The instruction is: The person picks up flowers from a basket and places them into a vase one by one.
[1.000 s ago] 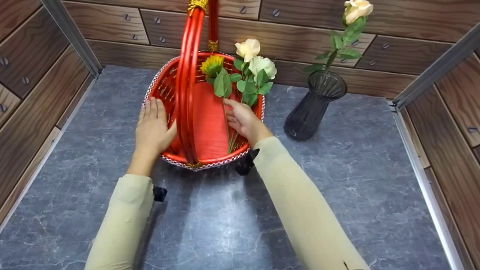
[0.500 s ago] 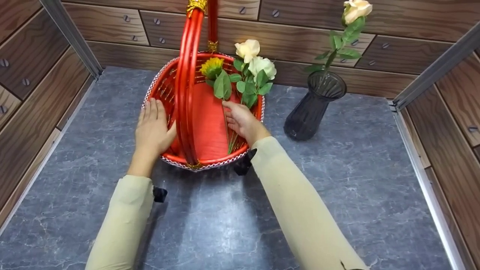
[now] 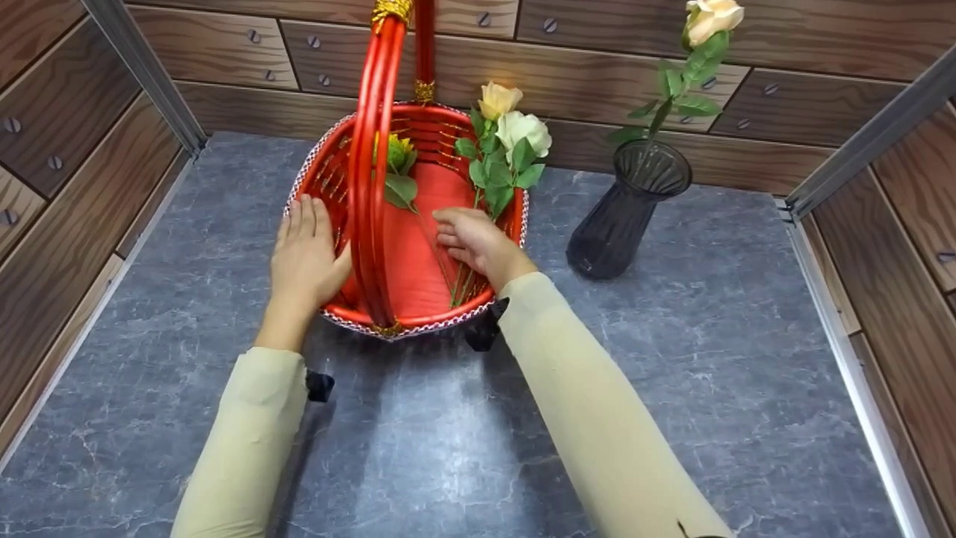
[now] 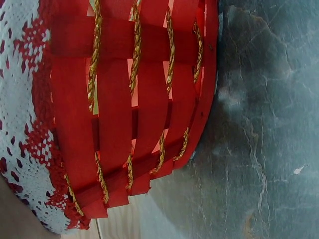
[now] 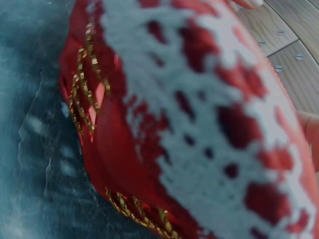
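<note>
A red woven basket (image 3: pixel 418 325) with lace trim and a tall handle (image 3: pixel 370 164) stands in the head view. My left hand (image 3: pixel 305 254) rests on its left rim, fingers straight, thumb reaching inside. My right hand (image 3: pixel 478 239) is inside the right part, fingers loosely bent, fingertips right beside the stem of a yellow sunflower (image 3: pixel 399 153). That sunflower leans left, partly hidden behind the handle. A white rose (image 3: pixel 523 134) and a pale yellow rose (image 3: pixel 499 101) lean at the right rim. In the right wrist view the lace trim (image 5: pixel 199 109) covers most of the frame.
A dark glass vase (image 3: pixel 612 232) holding a cream rose (image 3: pixel 713 22) stands to the basket's right. Wood-patterned panels (image 3: pixel 597 82) enclose the back and sides of the grey marbled surface (image 3: pixel 418 448). The basket's woven outer wall (image 4: pixel 119 99) fills much of the left wrist view.
The sunflower has tipped left and down, from upright near the basket's middle to behind the handle. My right fingers, which pinched its stem, have come off it. My left hand stays put.
</note>
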A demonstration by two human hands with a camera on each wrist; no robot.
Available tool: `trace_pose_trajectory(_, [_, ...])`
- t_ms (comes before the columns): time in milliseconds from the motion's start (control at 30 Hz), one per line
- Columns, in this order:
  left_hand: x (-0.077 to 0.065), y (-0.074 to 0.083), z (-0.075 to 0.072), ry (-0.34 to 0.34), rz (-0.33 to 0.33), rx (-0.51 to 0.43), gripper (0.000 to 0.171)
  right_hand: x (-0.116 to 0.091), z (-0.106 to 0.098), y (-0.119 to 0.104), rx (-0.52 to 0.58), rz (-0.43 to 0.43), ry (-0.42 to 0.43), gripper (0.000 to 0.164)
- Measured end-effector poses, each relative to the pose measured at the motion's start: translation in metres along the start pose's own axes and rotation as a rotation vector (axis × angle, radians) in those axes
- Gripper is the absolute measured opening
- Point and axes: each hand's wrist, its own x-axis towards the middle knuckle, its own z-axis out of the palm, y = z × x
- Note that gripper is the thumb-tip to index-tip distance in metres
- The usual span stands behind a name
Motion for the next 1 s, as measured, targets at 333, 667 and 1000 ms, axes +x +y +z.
trace_pose_trajectory(333, [0.001,-0.0008,0.0013,0.001,-0.002,-0.018,0.084,-0.0002,0.0023,-0.0002,0.027,0.091,-0.123,0.064])
trace_pose_trajectory(667, [0.0011,0.0004,0.0001,-0.001,-0.002,-0.019,0.084,-0.0027,0.0002,0.0012,0.065,0.089,-0.141,0.039])
trace_pose_trajectory(1000, [-0.0001,-0.0007,0.0002,-0.007,-0.004,-0.008,0.083,-0.0024,0.0016,0.0054,0.018,-0.03,-0.145,0.037])
